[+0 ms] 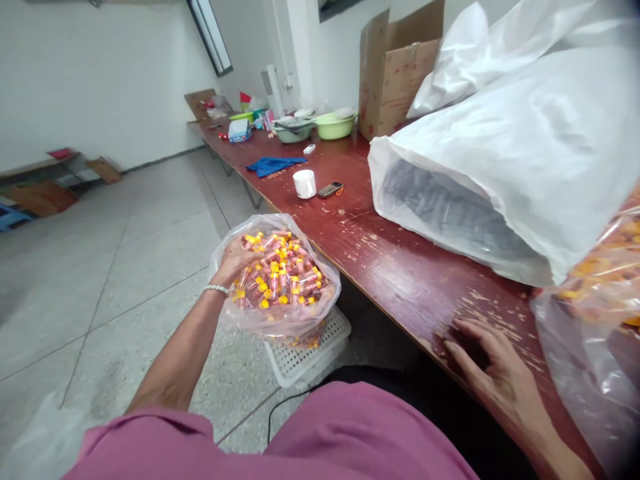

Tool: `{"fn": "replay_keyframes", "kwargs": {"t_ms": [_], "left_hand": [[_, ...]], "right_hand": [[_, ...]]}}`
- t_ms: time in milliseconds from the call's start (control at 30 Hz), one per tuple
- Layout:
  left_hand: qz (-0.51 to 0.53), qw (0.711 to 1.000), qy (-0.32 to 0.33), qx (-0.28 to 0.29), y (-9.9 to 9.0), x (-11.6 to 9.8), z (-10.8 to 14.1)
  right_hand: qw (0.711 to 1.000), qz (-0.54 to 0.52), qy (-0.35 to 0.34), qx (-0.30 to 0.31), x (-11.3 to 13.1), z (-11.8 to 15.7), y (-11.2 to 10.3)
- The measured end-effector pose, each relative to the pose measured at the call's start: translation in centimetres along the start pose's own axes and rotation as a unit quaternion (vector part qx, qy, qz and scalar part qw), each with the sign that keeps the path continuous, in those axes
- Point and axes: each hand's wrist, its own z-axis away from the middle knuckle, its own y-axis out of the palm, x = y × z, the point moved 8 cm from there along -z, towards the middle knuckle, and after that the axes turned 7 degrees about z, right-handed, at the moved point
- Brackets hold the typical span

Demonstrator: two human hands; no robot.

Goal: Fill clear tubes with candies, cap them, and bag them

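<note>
A clear plastic bag (327, 277) full of small pink tubes with yellow caps (275, 273) stands open beside the table edge, over a white perforated basket (287, 363). At the bag's left side is my left hand (235, 261), a beaded bracelet on its wrist, with fingers curved in over the rim; what they grip is not clear. My right hand (487, 360) rests by the edge of the red table (380, 267), its fingers apart and nothing in them. A large white sack (510, 147) lies open on the table, with clear items (440, 200) inside.
A white mug (305, 184), a phone (330, 190) and a blue cloth (275, 165) lie farther along the table. Behind them are green basins (335, 125) and a cardboard box (405, 87). Another clear bag (595, 333) with yellow-capped items is at the right.
</note>
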Motion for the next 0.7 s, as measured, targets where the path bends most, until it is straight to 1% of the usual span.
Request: {"fn": "replay_keyframes", "kwargs": {"t_ms": [33,100,167,200,267,333,367,433,500,533,600,700], "left_hand": [[-0.017,1.000,-0.011,-0.006,-0.5,1.0,-0.3],[-0.027,0.999,-0.024,-0.017,-0.9,2.2,-0.7],[-0.008,0.999,-0.021,-0.026,-0.9,2.0,-0.8],[0.002,0.999,-0.015,-0.031,-0.8,1.5,-0.8],[0.024,0.999,0.010,-0.036,-0.2,-0.1,-0.8],[0.039,0.998,0.040,-0.032,1.1,-2.3,-0.8],[0.045,0.997,0.054,-0.024,2.1,-3.6,-0.8],[0.063,0.995,0.073,0.013,5.0,-6.5,-0.4],[0.085,0.988,0.106,0.080,9.0,-10.2,0.5],[0.093,0.979,0.135,0.120,11.2,-12.4,1.3],[0.090,0.954,0.214,0.192,15.9,-17.1,3.1],[0.052,0.915,0.314,0.248,22.9,-23.4,5.2]], "right_hand": [[1.000,-0.005,0.004,0.002,0.0,-0.1,0.1],[1.000,-0.013,0.008,0.006,0.1,-0.3,0.3],[1.000,-0.017,0.007,0.001,0.1,-0.5,0.2],[1.000,-0.020,0.005,-0.003,0.1,-0.6,0.1],[1.000,-0.031,0.003,-0.004,0.2,-0.6,-0.3],[0.999,-0.042,0.006,0.003,0.2,-0.6,-0.5],[0.999,-0.046,0.010,0.008,0.2,-0.6,-0.5],[0.999,-0.048,0.020,0.011,0.1,-0.7,-0.5],[0.999,-0.044,0.028,0.008,0.1,-0.8,-0.4],[0.999,-0.040,0.030,0.006,0.1,-0.9,-0.4],[0.999,-0.033,0.028,0.002,0.3,-0.9,-0.4],[0.999,-0.039,0.025,0.003,0.6,-0.8,-0.6]]}}
